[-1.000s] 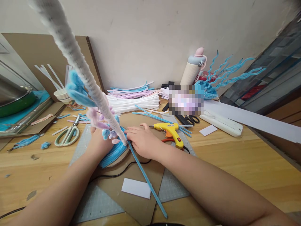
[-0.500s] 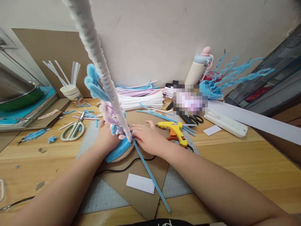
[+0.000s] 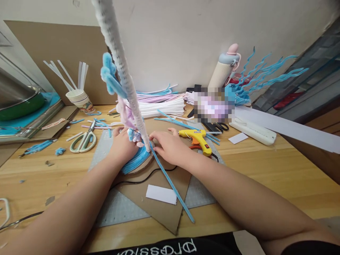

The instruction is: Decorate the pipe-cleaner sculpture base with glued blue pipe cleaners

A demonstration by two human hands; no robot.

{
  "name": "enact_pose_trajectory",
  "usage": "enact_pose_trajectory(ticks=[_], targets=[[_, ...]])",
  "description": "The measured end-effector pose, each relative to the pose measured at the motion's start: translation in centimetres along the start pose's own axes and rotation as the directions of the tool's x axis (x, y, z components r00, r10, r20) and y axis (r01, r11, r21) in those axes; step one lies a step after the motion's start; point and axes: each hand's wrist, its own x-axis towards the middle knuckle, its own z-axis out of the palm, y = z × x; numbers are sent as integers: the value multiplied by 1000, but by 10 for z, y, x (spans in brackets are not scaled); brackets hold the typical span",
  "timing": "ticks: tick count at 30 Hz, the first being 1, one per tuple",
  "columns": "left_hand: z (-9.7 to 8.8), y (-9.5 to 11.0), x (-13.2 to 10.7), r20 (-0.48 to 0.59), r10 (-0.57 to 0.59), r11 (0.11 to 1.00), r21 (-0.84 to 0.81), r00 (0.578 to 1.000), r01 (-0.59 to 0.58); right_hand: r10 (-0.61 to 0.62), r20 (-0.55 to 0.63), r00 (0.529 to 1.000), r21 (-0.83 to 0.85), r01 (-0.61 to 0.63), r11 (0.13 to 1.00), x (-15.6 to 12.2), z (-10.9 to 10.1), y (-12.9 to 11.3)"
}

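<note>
A tall post wrapped in white pipe cleaner [image 3: 130,85] stands on a round cardboard base [image 3: 140,169], part of which is covered in rows of blue pipe cleaner [image 3: 136,160]. Blue, pink and pale fuzzy shapes [image 3: 108,72] are attached along the post's left side. My left hand [image 3: 123,146] rests at the base's left side, its fingertips hidden behind the fuzzy shapes and post. To the right of the post, my right hand [image 3: 166,144] has its fingers closed on a long blue pipe cleaner [image 3: 171,182], whose free end trails toward me.
A yellow glue gun [image 3: 198,138] lies right of my right hand, its black cord [image 3: 143,181] crossing the cardboard. Scissors [image 3: 83,141], paper cups [image 3: 79,101], bundled pipe cleaners [image 3: 159,108], a bottle [image 3: 221,72] and a white power strip [image 3: 252,131] are around the table.
The camera view has tilted slightly, and the table things sit higher in it. Both hands stay by the post; my right fingers look more curled at its foot.
</note>
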Motion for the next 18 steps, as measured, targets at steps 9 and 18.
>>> enact_pose_trajectory(ticks=[9,18], targets=[[3,-2,-3,-103,40,998,41,994,-36,340,124,932,88,-351,932,-31,5,-25],[7,-6,-2,-106,48,998,32,993,-45,310,91,946,96,-318,943,-32,14,-21]])
